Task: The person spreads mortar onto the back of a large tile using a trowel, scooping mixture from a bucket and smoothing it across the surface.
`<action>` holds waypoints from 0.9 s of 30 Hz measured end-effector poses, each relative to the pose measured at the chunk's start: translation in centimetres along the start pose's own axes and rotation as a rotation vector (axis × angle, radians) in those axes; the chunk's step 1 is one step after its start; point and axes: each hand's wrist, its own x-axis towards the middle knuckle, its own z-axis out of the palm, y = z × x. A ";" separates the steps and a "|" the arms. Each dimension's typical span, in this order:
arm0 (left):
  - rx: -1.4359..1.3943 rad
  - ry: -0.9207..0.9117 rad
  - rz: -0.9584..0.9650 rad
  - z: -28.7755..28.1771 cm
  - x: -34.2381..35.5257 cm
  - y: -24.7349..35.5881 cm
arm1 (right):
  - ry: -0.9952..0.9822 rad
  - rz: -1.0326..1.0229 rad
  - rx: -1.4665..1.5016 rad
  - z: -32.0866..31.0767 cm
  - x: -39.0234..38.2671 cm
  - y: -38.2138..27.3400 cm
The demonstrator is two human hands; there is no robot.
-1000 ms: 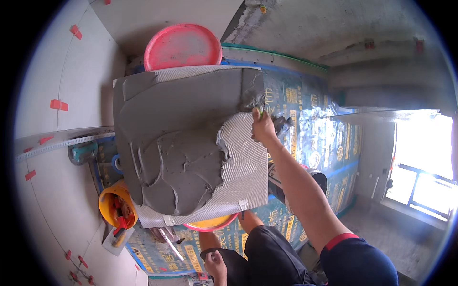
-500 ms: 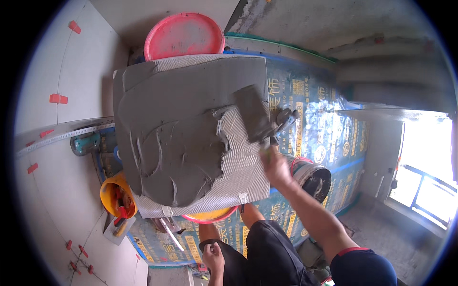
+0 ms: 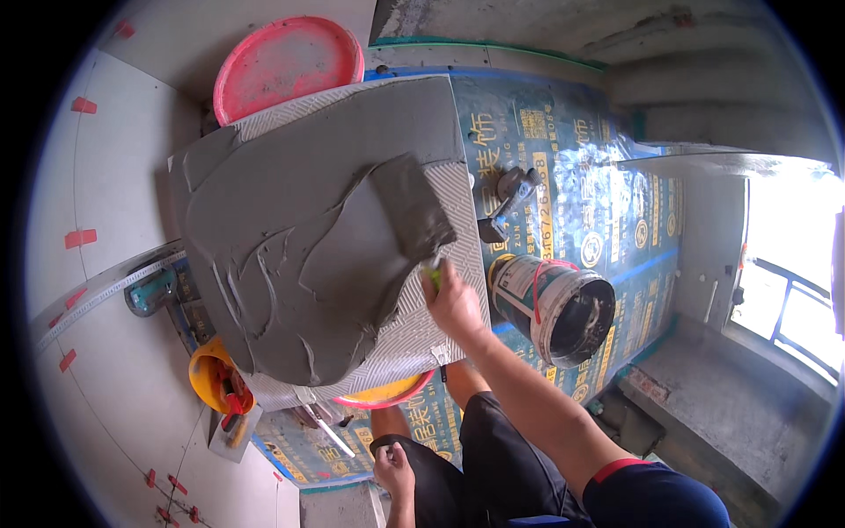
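Observation:
My right hand (image 3: 456, 302) is closed round the yellow-green handle of a trowel (image 3: 410, 204), its flat blade coated in grey mortar. The blade lies on the mortar layer (image 3: 264, 202) near its right edge. Beneath is a large tile with a ribbed back (image 3: 431, 319), bare along its right and lower edges. Ridges and swirls mark the mortar's lower left part. My left hand (image 3: 394, 472) rests by my knee with its fingers curled in, and nothing shows in it. The tile stands over a round pink-rimmed bucket (image 3: 387, 393), partly hidden below it.
A white bucket (image 3: 519, 295) with dark contents stands at right, near a blue-handled tool (image 3: 510, 207). A pink round lid or tub (image 3: 290, 66) sits behind. At left are a yellow bucket (image 3: 204, 374), another trowel (image 3: 231, 437), a teal tool (image 3: 151, 295) and a wall with red clips.
My right hand has brought the trowel leftward from beyond the tile's right edge onto the mortar. Mortar now spreads farther right over the ribs. The view has shifted; my left hand stays by the knee.

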 end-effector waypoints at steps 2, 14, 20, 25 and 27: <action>-0.003 -0.014 -0.006 -0.1 0.1 0.0 | 0.059 0.068 0.095 -0.9 1.7 1.0; 0.008 0.153 0.276 2.0 0.0 -5.7 | 0.236 0.154 -0.007 -6.5 5.3 7.1; -0.019 0.155 0.209 4.5 -0.3 -7.8 | 0.046 0.004 0.015 -11.9 6.2 0.8; 0.013 0.216 0.241 4.3 0.0 -7.2 | -0.434 -0.146 0.168 -8.8 9.5 -11.3; -0.002 0.160 0.126 3.8 -0.3 -3.2 | -0.488 -0.139 0.200 -6.7 11.7 -13.9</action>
